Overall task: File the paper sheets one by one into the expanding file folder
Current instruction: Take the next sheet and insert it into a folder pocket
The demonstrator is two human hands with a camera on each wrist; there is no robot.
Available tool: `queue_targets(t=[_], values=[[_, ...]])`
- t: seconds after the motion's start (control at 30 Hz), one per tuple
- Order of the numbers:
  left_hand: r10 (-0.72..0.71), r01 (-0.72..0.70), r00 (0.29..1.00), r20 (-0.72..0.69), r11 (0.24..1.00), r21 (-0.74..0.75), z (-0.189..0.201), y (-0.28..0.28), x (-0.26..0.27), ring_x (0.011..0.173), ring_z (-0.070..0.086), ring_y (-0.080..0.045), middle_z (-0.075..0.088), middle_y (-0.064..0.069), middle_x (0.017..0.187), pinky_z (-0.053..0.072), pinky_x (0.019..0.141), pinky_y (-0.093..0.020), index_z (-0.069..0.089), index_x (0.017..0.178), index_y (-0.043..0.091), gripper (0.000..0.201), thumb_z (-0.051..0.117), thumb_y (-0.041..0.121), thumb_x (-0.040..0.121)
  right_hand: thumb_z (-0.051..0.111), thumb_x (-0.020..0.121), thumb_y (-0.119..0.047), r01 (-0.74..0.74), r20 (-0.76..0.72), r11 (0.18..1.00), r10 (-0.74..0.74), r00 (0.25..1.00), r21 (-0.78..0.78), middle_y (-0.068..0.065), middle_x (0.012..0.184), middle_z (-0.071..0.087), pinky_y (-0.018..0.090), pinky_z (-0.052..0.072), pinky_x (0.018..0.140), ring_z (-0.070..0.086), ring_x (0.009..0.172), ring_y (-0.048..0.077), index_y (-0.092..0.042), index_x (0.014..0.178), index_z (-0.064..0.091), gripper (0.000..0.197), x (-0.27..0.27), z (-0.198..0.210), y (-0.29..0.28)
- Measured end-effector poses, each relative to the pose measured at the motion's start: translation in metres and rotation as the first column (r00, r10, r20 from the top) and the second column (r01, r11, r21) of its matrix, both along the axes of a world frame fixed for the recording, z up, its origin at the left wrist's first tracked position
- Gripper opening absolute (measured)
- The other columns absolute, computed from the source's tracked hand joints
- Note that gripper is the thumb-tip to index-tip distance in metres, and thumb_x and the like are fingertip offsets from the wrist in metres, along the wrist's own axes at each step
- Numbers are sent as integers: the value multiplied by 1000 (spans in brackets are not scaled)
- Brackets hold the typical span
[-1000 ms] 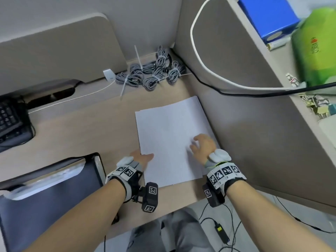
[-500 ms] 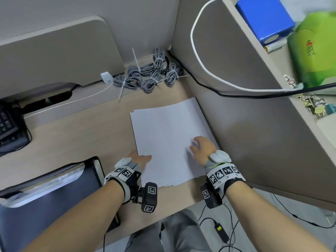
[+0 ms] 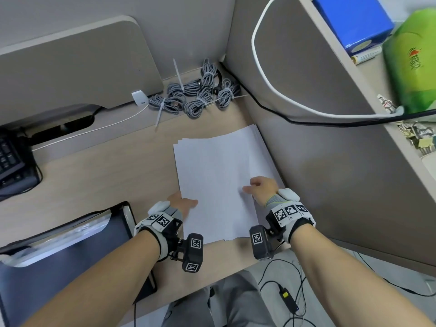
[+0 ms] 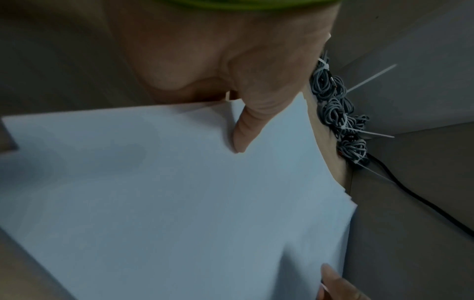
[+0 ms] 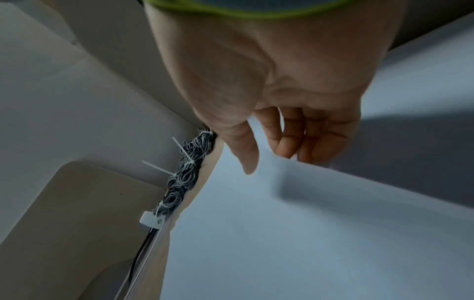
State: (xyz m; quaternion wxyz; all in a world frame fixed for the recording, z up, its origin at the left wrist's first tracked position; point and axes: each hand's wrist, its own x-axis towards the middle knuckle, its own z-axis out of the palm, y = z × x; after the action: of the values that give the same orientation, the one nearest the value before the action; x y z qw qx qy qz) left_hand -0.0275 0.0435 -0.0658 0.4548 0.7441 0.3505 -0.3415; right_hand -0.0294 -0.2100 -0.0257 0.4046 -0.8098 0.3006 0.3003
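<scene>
A stack of white paper sheets [image 3: 262, 159] lies on the desk against the right partition. Its top sheet [image 3: 212, 180] sits shifted left, so lower sheets show along the right and far edges. My left hand [image 3: 182, 204] pinches the top sheet's left edge, thumb [image 4: 241, 140] on top and fingers hidden beneath. My right hand [image 3: 258, 187] pinches the sheet's raised right edge [image 5: 320, 203], thumb in front and fingers behind. The dark expanding file folder [image 3: 70, 256] lies open-mouthed at the lower left, left of my left forearm.
Bundled grey cables [image 3: 198, 97] lie at the desk's far corner. A keyboard [image 3: 11, 161] is at the far left. The right partition [image 3: 330, 185] carries a white cable and a black one. A shelf above holds a blue box [image 3: 351, 17] and a green bag [image 3: 415, 62].
The top sheet has slid left off the stack and its right edge has lifted, baring the sheets below. Both hands have stayed at its edges.
</scene>
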Motion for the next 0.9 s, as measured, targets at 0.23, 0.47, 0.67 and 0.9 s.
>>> queue_targets(t=[0.23,0.47,0.67,0.9], values=[[7,-8,1000,-1,995,-96,39,-6,4,101,65,-32,66,-17,117,53,85,-38,61,120,-4,38,69,3,83,64,76,-11,-129,46,986,135,990,-104,3,66,32,30,18,53,26,60,19,-17,57,26,42,-3,5,6],[-53,55,998,20,993,-105,59,-24,4,85,63,-28,65,-18,109,53,55,-20,64,102,-5,23,62,-10,80,66,75,-9,-154,156,968,187,970,-198,4,114,48,26,39,75,50,94,24,-15,58,39,33,-9,1,1],[-135,135,991,-16,990,-29,62,-17,2,109,60,-36,62,-18,121,49,95,-44,54,122,-4,50,70,-4,74,63,75,-12,-73,100,991,84,991,-109,0,62,24,29,14,52,19,58,17,-18,60,23,43,-5,19,4],[-31,35,994,108,999,-34,87,-4,3,99,64,-37,67,-20,110,52,91,-47,62,111,-7,38,68,-9,73,70,71,-5,195,188,962,-231,955,194,11,98,70,38,53,84,66,88,28,-14,106,54,39,-8,47,14]])
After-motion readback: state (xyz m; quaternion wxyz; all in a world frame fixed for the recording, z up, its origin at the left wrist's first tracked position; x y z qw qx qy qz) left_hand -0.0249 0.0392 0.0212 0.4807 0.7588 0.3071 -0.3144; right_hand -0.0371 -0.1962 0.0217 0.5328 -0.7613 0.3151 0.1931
